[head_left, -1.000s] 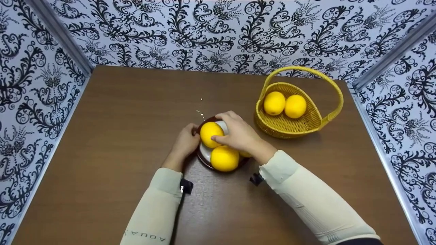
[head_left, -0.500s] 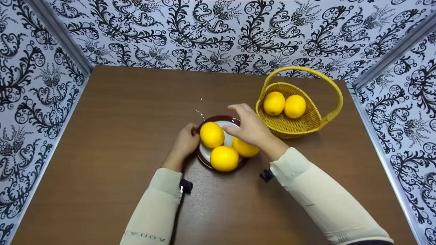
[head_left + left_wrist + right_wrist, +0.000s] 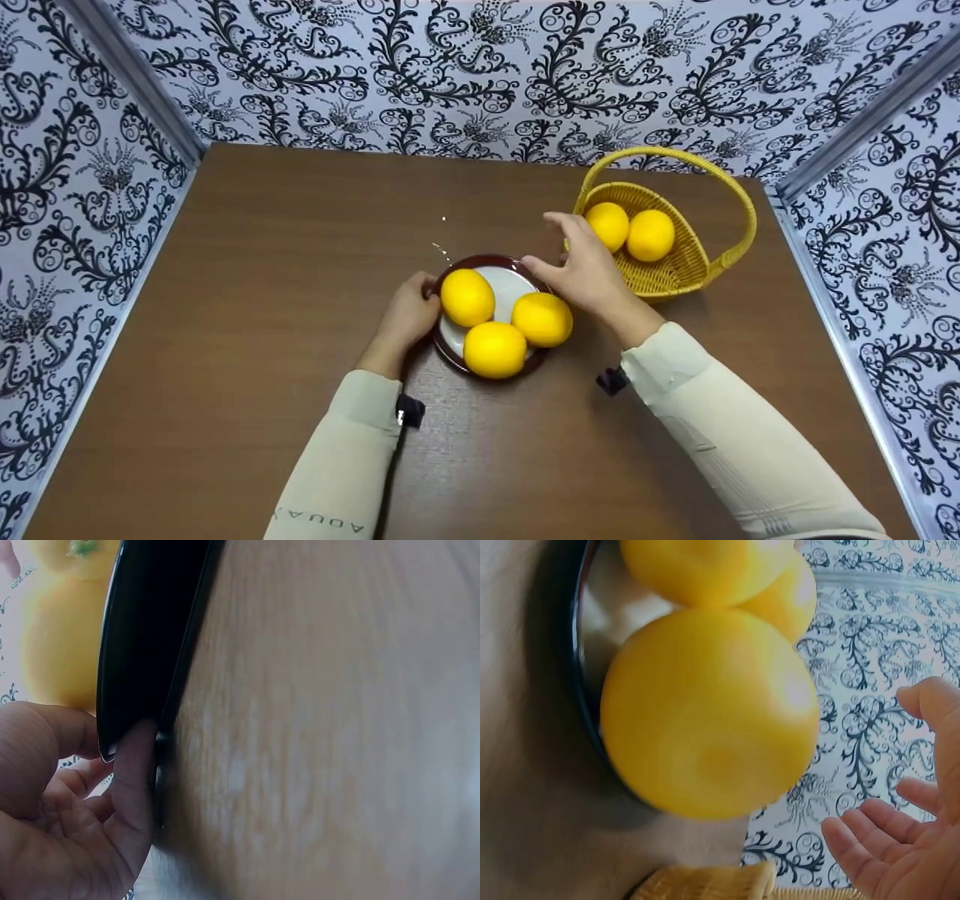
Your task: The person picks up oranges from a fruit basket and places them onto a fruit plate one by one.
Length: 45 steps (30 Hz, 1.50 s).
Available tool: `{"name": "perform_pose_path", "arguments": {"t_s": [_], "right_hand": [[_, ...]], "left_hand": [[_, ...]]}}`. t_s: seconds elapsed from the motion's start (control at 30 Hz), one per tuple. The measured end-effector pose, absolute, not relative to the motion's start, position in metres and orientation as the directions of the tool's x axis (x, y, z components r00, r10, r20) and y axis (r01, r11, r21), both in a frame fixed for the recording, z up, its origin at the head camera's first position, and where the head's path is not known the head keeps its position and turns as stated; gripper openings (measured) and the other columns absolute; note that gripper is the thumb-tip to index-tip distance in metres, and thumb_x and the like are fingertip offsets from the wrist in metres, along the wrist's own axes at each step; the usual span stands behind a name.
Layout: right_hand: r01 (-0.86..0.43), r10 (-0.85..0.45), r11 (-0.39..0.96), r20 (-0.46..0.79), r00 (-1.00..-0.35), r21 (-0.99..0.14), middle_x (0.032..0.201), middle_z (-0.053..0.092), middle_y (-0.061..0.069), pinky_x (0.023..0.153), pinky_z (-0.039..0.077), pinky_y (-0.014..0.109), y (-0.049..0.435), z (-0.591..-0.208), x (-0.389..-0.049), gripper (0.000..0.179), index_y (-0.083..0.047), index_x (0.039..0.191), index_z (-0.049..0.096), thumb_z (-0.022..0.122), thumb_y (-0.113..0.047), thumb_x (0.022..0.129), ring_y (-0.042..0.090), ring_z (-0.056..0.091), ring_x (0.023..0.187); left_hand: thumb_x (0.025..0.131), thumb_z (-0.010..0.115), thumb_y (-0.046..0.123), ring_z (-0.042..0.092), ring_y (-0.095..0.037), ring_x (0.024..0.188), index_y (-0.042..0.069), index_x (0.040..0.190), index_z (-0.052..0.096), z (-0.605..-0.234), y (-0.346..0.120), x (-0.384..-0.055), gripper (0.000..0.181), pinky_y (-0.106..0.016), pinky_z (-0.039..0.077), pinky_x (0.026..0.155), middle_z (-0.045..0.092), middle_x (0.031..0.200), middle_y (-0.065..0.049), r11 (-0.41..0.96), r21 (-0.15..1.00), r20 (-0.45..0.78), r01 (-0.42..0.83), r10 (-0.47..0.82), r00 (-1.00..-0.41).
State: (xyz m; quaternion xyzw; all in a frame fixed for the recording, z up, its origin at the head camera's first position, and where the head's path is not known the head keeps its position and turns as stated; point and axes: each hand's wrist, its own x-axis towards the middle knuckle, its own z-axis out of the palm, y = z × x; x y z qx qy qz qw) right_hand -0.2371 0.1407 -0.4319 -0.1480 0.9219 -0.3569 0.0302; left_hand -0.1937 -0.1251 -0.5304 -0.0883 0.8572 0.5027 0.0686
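Three yellow oranges sit on a plate [image 3: 510,283] with a white middle and a dark brown rim: one at the left [image 3: 467,298], a front orange [image 3: 494,349] and a right orange [image 3: 542,319]. My left hand [image 3: 409,311] pinches the plate's left rim; in the left wrist view its fingers [image 3: 133,780] go round the dark edge. To the right of the plate, my right hand [image 3: 589,274] hovers with fingers spread and nothing in it, overlapping the basket's left side. The right wrist view shows its bare palm [image 3: 922,855] beside the nearest orange [image 3: 709,712].
A yellow woven basket [image 3: 645,283] with a tall arched handle [image 3: 739,196] stands at the back right, holding two more oranges [image 3: 651,235]. Patterned walls [image 3: 480,75] enclose the brown table [image 3: 300,225] at the back and both sides.
My right hand has let go of the left orange on the plate and moved right, towards the basket. The left hand has stayed at the plate's rim.
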Motion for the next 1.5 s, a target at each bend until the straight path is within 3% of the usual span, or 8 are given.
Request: {"name": "perform_pose_path", "arguments": {"t_s": [0.27, 0.67, 0.9, 1.2, 1.5], "right_hand": [[-0.226, -0.245, 0.694, 0.071, -0.967, -0.683, 0.146, 0.052, 0.016, 0.108, 0.051, 0.047, 0.157, -0.437, -0.246, 0.081, -0.008, 0.154, 0.043, 0.080, -0.039, 0.089, 0.033, 0.053, 0.133], [-0.201, -0.182, 0.735, 0.097, -0.978, -0.647, 0.149, 0.047, 0.019, 0.120, 0.037, 0.049, 0.179, -0.443, -0.261, 0.081, -0.005, 0.153, 0.044, 0.079, -0.040, 0.090, 0.036, 0.049, 0.136], [-0.143, -0.115, 0.756, 0.086, -0.990, -0.639, 0.153, 0.042, 0.021, 0.119, 0.037, 0.053, 0.190, -0.445, -0.272, 0.083, -0.006, 0.156, 0.040, 0.078, -0.039, 0.089, 0.040, 0.047, 0.138], [-0.074, -0.051, 0.794, 0.056, -0.997, -0.603, 0.161, 0.035, 0.022, 0.125, 0.028, 0.054, 0.203, -0.454, -0.283, 0.089, -0.006, 0.158, 0.036, 0.078, -0.042, 0.089, 0.040, 0.036, 0.148], [-0.047, -0.034, 0.813, 0.035, -0.999, -0.580, 0.158, 0.035, 0.025, 0.122, 0.032, 0.057, 0.209, -0.463, -0.290, 0.091, -0.004, 0.159, 0.034, 0.078, -0.041, 0.088, 0.043, 0.038, 0.144]], "left_hand": [[0.098, 0.054, 0.009, 0.058, -0.029, 0.102, 0.006, 0.124, 0.065, -0.531, -0.126, -0.194, 0.029, -0.040, 0.048, 0.092, 0.064, 0.106, -0.013, 0.490, 0.846, -0.198, -0.211, -0.077, -0.977], [0.098, 0.054, 0.007, 0.059, -0.028, 0.101, 0.004, 0.126, 0.065, -0.529, -0.126, -0.194, 0.030, -0.041, 0.049, 0.092, 0.064, 0.105, -0.013, 0.500, 0.843, -0.184, -0.199, -0.080, -0.980], [0.099, 0.055, 0.009, 0.059, -0.029, 0.104, 0.004, 0.127, 0.065, -0.529, -0.126, -0.194, 0.030, -0.042, 0.049, 0.094, 0.066, 0.109, -0.015, 0.509, 0.837, -0.190, -0.201, -0.075, -0.979], [0.099, 0.054, 0.008, 0.059, -0.030, 0.103, 0.003, 0.127, 0.064, -0.529, -0.125, -0.194, 0.030, -0.043, 0.050, 0.094, 0.065, 0.108, -0.016, 0.499, 0.844, -0.186, -0.195, -0.068, -0.980], [0.099, 0.054, 0.009, 0.060, -0.031, 0.109, 0.003, 0.128, 0.063, -0.528, -0.126, -0.194, 0.031, -0.045, 0.049, 0.099, 0.067, 0.116, -0.017, 0.508, 0.835, -0.202, -0.209, -0.071, -0.977]]}}
